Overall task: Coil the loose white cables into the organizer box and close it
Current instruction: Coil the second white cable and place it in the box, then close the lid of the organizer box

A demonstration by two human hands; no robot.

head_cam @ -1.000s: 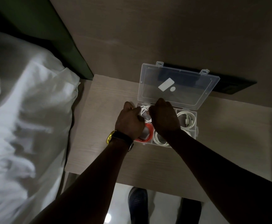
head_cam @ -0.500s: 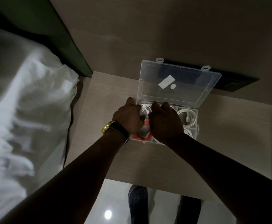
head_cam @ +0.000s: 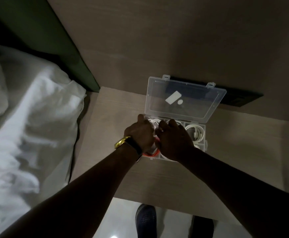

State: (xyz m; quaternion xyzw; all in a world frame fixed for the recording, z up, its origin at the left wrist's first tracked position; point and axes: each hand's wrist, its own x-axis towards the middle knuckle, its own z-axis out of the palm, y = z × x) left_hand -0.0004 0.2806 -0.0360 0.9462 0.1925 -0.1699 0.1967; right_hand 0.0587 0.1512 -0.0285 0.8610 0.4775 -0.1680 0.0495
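A clear box (head_cam: 202,134) sits on the bench (head_cam: 116,109) near the wall, its lid (head_cam: 183,100) standing open and tilted back, with a white label showing through it. Both hands are down over the left part of the box. The left hand (head_cam: 140,133), with a gold watch (head_cam: 121,142) at the wrist, is curled at the box's left edge, fingers bent down inside; what it grips is hidden. The right hand (head_cam: 173,140) lies just beside it, fingers spread and bent over the middle compartments, fingertips touching a white cable (head_cam: 154,121) coiled at the back left; whether it pinches the cable I cannot tell. An orange cable (head_cam: 150,154) shows below the hands at the front left. In the right compartment another white coil (head_cam: 196,132) lies free, its plug visible. A white bed (head_cam: 28,126) lies left of the bench, and a dark shoe (head_cam: 145,219) shows on the floor below.
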